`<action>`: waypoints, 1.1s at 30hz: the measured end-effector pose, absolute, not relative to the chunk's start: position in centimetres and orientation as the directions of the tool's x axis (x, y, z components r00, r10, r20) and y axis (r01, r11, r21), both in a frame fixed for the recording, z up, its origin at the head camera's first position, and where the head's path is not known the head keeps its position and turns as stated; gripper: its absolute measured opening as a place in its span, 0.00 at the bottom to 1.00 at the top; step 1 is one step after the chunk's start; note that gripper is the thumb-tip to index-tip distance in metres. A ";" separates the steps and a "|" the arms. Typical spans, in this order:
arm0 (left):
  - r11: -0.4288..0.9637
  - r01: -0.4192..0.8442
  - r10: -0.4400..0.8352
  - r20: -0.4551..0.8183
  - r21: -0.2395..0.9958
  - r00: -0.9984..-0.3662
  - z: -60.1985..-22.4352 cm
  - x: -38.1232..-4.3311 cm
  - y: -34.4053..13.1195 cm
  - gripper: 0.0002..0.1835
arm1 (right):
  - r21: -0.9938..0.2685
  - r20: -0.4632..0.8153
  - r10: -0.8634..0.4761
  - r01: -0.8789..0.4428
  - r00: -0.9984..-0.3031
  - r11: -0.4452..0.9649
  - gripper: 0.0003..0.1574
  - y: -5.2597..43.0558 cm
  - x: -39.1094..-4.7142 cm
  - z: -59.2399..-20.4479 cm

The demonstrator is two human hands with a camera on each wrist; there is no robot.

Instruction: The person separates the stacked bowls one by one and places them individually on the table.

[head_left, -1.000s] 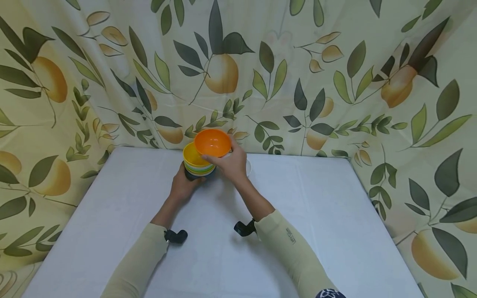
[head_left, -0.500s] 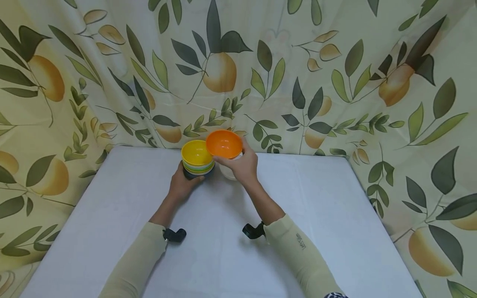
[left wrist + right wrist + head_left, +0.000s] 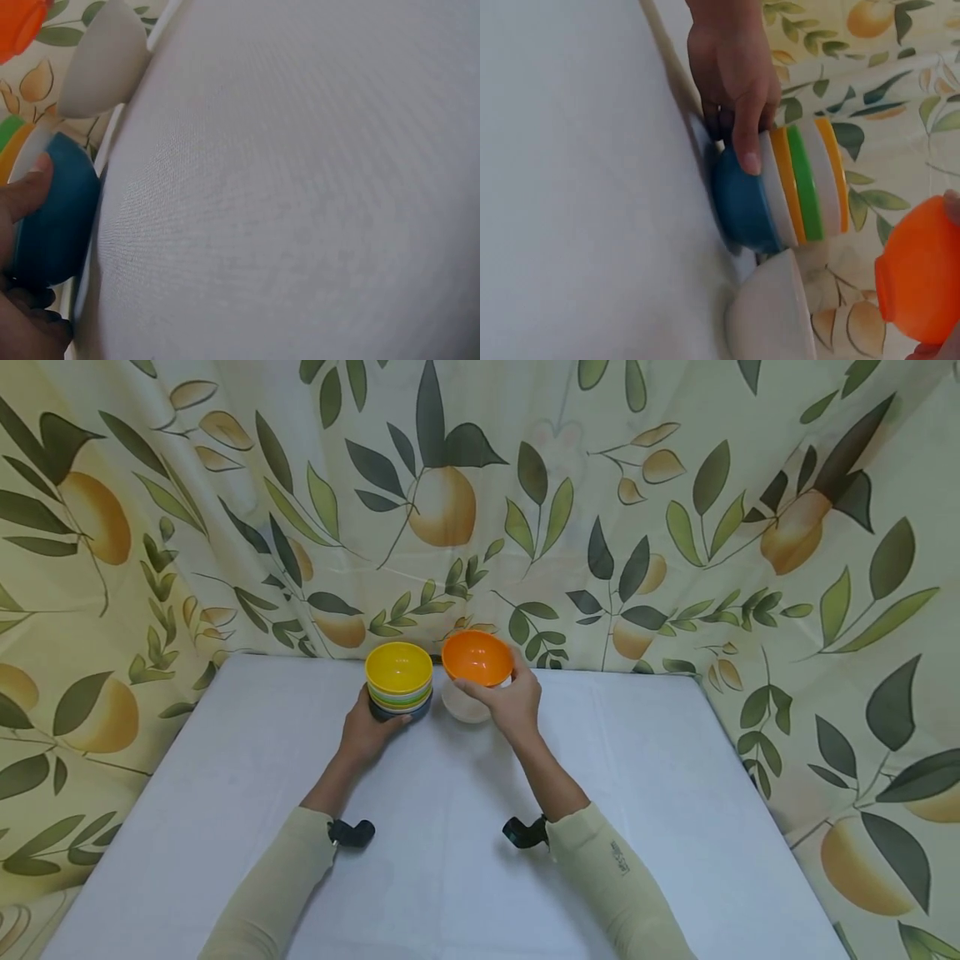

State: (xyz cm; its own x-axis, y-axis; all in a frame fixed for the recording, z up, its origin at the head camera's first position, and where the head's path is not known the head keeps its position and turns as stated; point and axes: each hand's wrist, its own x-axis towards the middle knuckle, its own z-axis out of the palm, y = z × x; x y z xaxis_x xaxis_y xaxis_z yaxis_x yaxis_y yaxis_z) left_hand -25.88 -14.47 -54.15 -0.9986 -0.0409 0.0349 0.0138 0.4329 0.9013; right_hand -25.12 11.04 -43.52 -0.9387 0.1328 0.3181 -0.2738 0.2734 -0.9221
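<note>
My left hand [image 3: 365, 732] grips the blue bowl [image 3: 742, 202] at the bottom of a nested stack, thumb on its side. Above it show white, orange-yellow and green rims, with a yellow bowl [image 3: 398, 668] on top. My right hand [image 3: 513, 700] holds an orange bowl [image 3: 477, 658] by its rim, tilted, with the thumb at the near side. Under it stands a white bowl [image 3: 465, 704], right beside the stack and partly hidden by the orange one in the head view. In the right wrist view the orange bowl [image 3: 919, 270] hangs apart above the white bowl [image 3: 774, 315].
The table [image 3: 420, 860] has a white cloth, and its back edge runs just behind the bowls. A curtain [image 3: 555, 527] printed with fruit and leaves hangs behind. Small black cameras [image 3: 352, 834] sit at both wrists.
My right hand has moved the orange bowl rightward, from over the stack to above the white bowl, which shows more now. My left hand stays on the stack.
</note>
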 end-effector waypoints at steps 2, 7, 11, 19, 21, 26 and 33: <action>0.436 0.012 -0.042 0.033 0.900 -0.999 -54.0 -25.8 -14.5 0.59 | -0.926 0.308 0.150 -0.260 -0.940 0.272 0.57 11.4 -25.3 -43.8; 0.457 0.016 -0.043 0.040 0.889 -0.998 -53.9 -25.8 -14.6 0.58 | -0.931 0.287 0.196 -0.225 -0.938 0.288 0.58 12.4 -25.5 -44.7; 0.459 0.013 -0.049 0.040 0.888 -0.998 -53.8 -25.8 -14.6 0.58 | -0.932 0.261 0.231 -0.183 -0.937 0.312 0.57 13.0 -25.6 -45.4; 0.444 -0.005 -0.049 0.019 0.896 -0.999 -53.9 -25.7 -14.4 0.58 | -0.933 0.224 0.289 -0.118 -0.931 0.341 0.61 14.6 -25.7 -46.7; 0.446 -0.009 -0.051 0.016 0.895 -0.999 -54.0 -25.6 -14.4 0.58 | -0.933 0.219 0.307 -0.107 -0.926 0.343 0.63 15.1 -25.8 -47.0; 0.444 -0.011 -0.056 0.016 0.896 -0.998 -54.0 -25.6 -14.4 0.57 | -0.938 0.208 0.345 -0.087 -0.915 0.335 0.63 16.2 -26.3 -47.7; 0.429 0.011 -0.048 0.034 0.903 -0.998 -54.1 -25.6 -14.6 0.58 | -0.945 0.188 0.374 -0.064 -0.908 0.320 0.56 16.9 -26.4 -48.2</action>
State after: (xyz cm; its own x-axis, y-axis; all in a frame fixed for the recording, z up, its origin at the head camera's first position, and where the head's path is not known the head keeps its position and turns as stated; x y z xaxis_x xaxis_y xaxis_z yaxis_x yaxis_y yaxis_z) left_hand -25.63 -14.56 -54.07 -0.9983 -0.0476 0.0345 0.0107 0.4294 0.9030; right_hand -26.40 16.94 -48.23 -0.9083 0.3737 0.1882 -0.0642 0.3198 -0.9453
